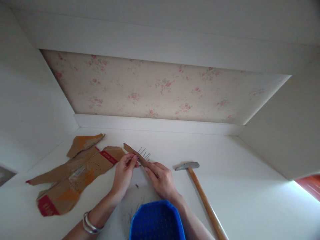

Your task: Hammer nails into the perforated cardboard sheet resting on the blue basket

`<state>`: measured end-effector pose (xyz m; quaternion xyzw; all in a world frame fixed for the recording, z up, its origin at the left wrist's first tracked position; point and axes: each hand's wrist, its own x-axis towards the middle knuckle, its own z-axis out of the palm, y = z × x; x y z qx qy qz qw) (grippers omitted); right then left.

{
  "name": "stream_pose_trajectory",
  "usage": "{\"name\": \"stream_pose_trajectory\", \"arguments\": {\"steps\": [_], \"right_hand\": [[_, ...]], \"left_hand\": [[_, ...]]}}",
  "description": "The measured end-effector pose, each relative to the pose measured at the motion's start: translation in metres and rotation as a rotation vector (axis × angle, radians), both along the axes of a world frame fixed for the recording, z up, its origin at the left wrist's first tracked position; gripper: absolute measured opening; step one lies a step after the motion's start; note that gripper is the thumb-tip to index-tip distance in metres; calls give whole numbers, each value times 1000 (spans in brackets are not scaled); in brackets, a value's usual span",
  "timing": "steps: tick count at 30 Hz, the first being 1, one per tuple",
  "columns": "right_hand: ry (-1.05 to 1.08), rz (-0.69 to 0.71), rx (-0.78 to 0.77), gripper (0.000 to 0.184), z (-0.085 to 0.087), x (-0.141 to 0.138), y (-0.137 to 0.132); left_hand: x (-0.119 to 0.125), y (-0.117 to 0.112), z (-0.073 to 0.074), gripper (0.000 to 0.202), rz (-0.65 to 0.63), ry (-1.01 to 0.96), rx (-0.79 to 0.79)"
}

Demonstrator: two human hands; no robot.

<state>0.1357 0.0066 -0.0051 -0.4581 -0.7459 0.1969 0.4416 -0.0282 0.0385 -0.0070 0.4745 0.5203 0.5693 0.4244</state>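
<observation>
A narrow strip of brown cardboard (130, 148) is tilted above the white surface, with several thin nails (145, 155) sticking out of its far side. My right hand (161, 178) grips the strip's lower right end between thumb and fingers. Against the strip's near face, my left hand (126, 168) is closed in a pinch, on what looks like a nail; the fingertips hide most of it. Below both hands stands a blue plastic basket (133, 221) with a perforated inside. To the right lies a hammer (200, 188) with a grey metal head and wooden handle.
Torn cardboard pieces (75, 176) with red print and orange tape lie at the left. Small dark bits (136, 186) are scattered beside the basket. White panels (272, 133) enclose the surface (250, 186), with floral wallpaper (160, 90) behind. A red object (310, 186) shows at the right edge.
</observation>
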Motion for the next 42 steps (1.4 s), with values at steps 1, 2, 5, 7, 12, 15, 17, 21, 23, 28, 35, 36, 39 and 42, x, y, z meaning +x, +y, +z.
{"name": "stream_pose_trajectory", "arguments": {"steps": [1, 2, 5, 7, 12, 15, 17, 21, 23, 28, 35, 36, 39, 42], "right_hand": [[-6, -6, 8, 25, 0, 0, 0], [-12, -13, 18, 25, 0, 0, 0], [-31, -46, 52, 25, -2, 0, -1], [-44, -73, 77, 26, -3, 0, -2], [-71, -130, 128, 30, -5, 1, -3], [-70, -178, 148, 30, -7, 1, -2], [-65, -216, 155, 29, -7, 1, -1], [-73, -264, 164, 28, -8, 2, 0], [-97, -262, 170, 30, -8, 2, -1], [-178, -225, 193, 36, -6, 2, -4], [-242, -219, 205, 41, -5, 3, -5], [-242, -222, 201, 40, -5, 3, -5], [-227, -251, 184, 37, -5, 4, -4], [-235, -243, 184, 37, -4, 3, -5]], "left_hand": [[0, 0, 0, 34, 6, 12, 12], [0, -1, 1, 33, 9, 28, 26], [1, -2, 0, 31, 6, 83, 71], [1, -2, -1, 29, 2, 109, 88], [2, -3, -3, 27, -6, 135, 93], [3, -2, -4, 25, -14, 163, 96], [3, -2, -4, 25, -13, 180, 97], [4, -1, -7, 22, -3, 199, 95], [4, -2, -9, 21, 8, 210, 90], [3, 0, -14, 20, 18, 221, 69], [3, 2, -16, 25, 2, 210, 33], [3, 2, -15, 26, -3, 208, 29], [3, 2, -14, 28, -1, 206, 27], [3, 3, -15, 26, 14, 213, 28]]}}
